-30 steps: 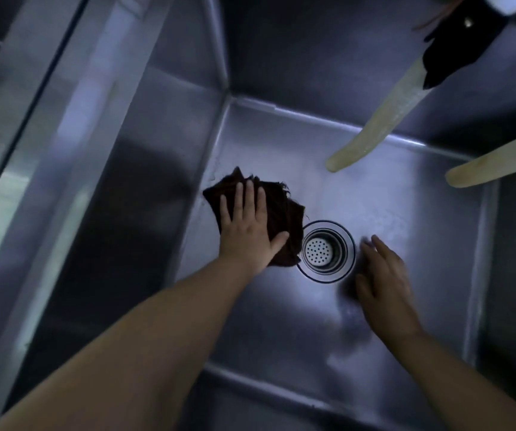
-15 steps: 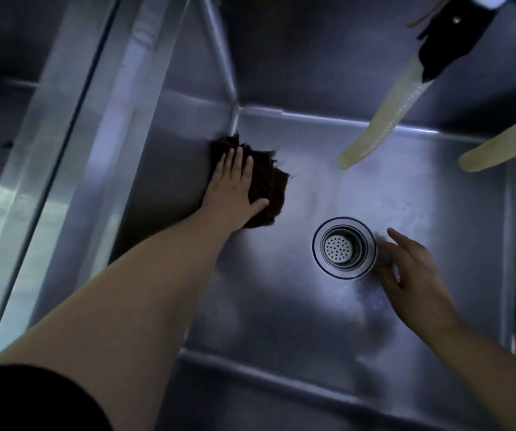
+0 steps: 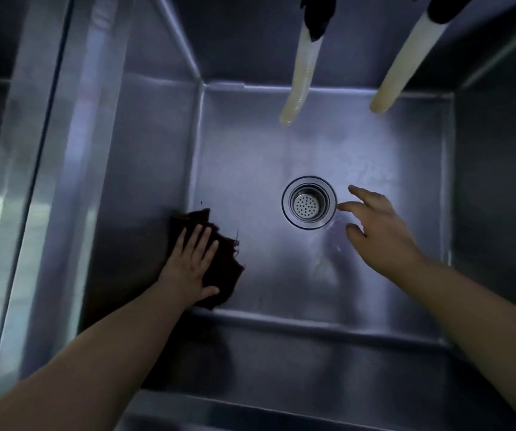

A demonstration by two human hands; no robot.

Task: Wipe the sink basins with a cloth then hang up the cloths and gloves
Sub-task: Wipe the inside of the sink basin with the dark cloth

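A: While the left hand (image 3: 193, 265) presses flat on the dark cloth (image 3: 216, 262), fingers straight, where is that cloth in the basin?

B: On the floor of the sink (image 3: 405, 169), in the near left corner, touching the left wall. The right hand (image 3: 381, 231) is released, fingers loosely spread, holding nothing, just beside the drain (image 3: 309, 202).

A: What could go wrong from here?

B: My guess: the cloth has a frayed edge, and a sweep toward the middle could drag loose threads over the strainer holes. Also, a flat palm only pins the cloth, so a fast stroke into the corner seam might bunch it up and leave the seam unwiped. The steel looks wet near the drain, so the free hand could slip if it takes weight.

A: And the hoses?

B: They hang from the top and end above the far side, well apart from both hands; a raised arm might knock them.

A: Counts?

B: One cloth, one drain, two pale hoses (image 3: 301, 79), two bare hands, one basin fully in view. I see no gloves
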